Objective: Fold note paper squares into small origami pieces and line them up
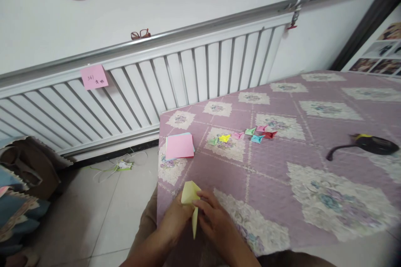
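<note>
A piece of pale yellow paper, folded to a shape with a narrow point hanging down, is held between both hands just above the near left edge of the table. My left hand is closed around its left side. From the right, my right hand pinches it, fingertips on its edge. Beyond the hands lies a stack of square paper sheets, pink on top. To the right of the stack, several small folded paper figures sit in a loose group, among them a yellow one and a blue one.
A patterned purple cloth covers the table. At right lies a black object with a short handle or strap. A white radiator runs behind, with a pink note on it and glasses on its pipe. Cables lie on the floor.
</note>
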`<state>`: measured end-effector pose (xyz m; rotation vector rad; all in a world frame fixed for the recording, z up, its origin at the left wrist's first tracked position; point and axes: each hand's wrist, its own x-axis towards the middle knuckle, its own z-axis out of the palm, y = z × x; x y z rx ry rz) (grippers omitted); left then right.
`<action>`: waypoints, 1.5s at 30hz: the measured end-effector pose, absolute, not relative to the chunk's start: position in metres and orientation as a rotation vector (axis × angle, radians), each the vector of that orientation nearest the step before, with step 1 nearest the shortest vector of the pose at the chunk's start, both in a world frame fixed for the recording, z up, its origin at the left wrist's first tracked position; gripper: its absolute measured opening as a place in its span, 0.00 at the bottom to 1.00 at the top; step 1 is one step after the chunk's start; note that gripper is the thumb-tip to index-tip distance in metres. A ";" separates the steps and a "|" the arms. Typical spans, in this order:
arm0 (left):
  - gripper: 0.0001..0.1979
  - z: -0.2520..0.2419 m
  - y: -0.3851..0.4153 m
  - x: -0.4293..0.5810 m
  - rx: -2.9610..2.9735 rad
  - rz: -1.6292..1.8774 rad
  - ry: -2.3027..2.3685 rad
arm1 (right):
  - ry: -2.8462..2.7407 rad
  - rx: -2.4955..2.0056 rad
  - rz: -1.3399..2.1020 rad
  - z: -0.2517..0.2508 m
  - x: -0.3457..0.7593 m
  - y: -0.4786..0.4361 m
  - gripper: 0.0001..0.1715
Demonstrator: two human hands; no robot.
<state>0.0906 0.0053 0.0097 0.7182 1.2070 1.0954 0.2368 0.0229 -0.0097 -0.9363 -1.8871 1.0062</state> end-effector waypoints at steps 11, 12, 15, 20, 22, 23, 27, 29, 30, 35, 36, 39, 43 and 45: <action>0.20 0.010 0.008 0.077 0.771 1.016 1.225 | -1.737 -1.257 1.024 -0.006 0.241 0.028 0.13; 0.20 0.010 0.008 0.076 0.808 0.998 1.227 | -1.697 -1.274 1.071 -0.006 0.241 0.028 0.14; 0.19 0.009 0.008 0.076 0.892 0.953 1.191 | -1.583 -1.297 1.185 -0.006 0.241 0.030 0.16; 0.18 0.004 0.007 0.081 0.828 0.994 0.939 | -1.456 -1.324 1.305 -0.013 0.241 0.033 0.17; 0.18 0.002 0.007 0.083 0.761 0.998 0.939 | -1.418 -1.311 1.363 -0.015 0.241 0.033 0.18; 0.18 0.001 0.007 0.083 0.732 1.006 0.956 | -1.402 -1.296 1.395 -0.015 0.241 0.033 0.19; 0.20 0.002 0.008 0.085 0.639 1.096 0.999 | -1.328 -1.187 1.529 -0.014 0.241 0.033 0.20; 0.20 0.006 0.010 0.086 0.593 1.127 1.009 | -1.269 -1.130 1.605 -0.014 0.240 0.033 0.19; 0.21 0.008 0.010 0.087 0.570 1.130 1.020 | -1.243 -1.107 1.640 -0.014 0.240 0.032 0.18; 0.22 0.013 0.009 0.089 0.527 1.135 1.060 | -1.277 -1.126 1.640 -0.013 0.238 0.032 0.16; 0.22 0.013 0.009 0.088 0.534 1.135 1.071 | -1.290 -1.160 1.617 -0.012 0.238 0.032 0.16; 0.20 0.012 0.009 0.088 0.569 1.141 1.107 | -1.314 -1.238 1.582 -0.010 0.239 0.031 0.16; 0.20 0.014 0.009 0.088 0.573 1.133 1.083 | -1.321 -1.218 1.620 -0.011 0.240 0.030 0.19; 0.20 0.015 0.008 0.088 0.587 1.100 1.054 | -1.290 -1.211 1.637 -0.013 0.240 0.030 0.20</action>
